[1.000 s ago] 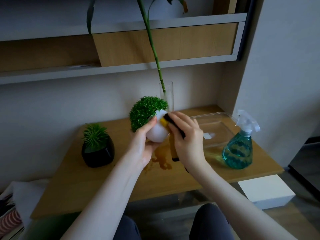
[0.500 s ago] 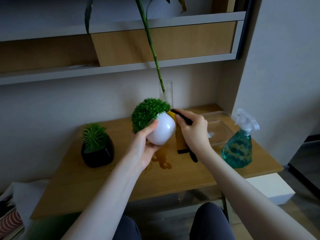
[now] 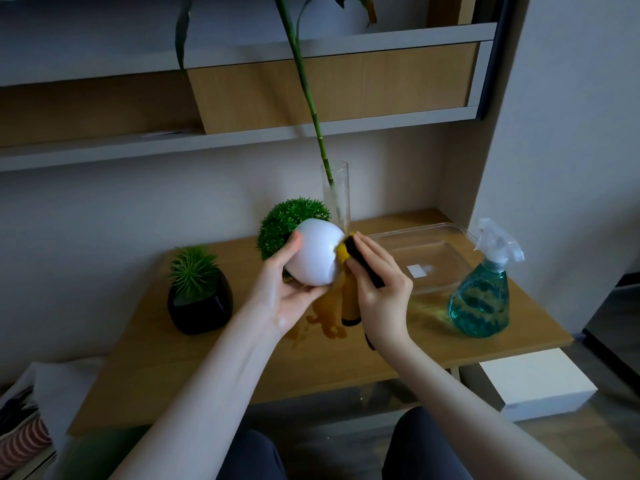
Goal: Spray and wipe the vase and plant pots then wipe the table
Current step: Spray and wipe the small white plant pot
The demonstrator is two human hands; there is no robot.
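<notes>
A round white pot of bushy green plant [image 3: 317,256] tilts above the wooden table [image 3: 207,358], a yellow-and-black cloth [image 3: 349,271] against its right side. A black pot [image 3: 200,306] stands left, a tall glass vase [image 3: 335,192] behind, a teal spray bottle [image 3: 483,292] right.

We face a pale wall [image 3: 104,216] under dim, soft light. Above us runs a grey shelf [image 3: 242,136] with a wooden cabinet front [image 3: 332,84] set into it. A plain pillar [image 3: 568,133] rises at the right. Below it a white box [image 3: 533,382] sits on the wood floor [image 3: 588,441]. Striped fabric [image 3: 24,441] lies at the lower left.
</notes>
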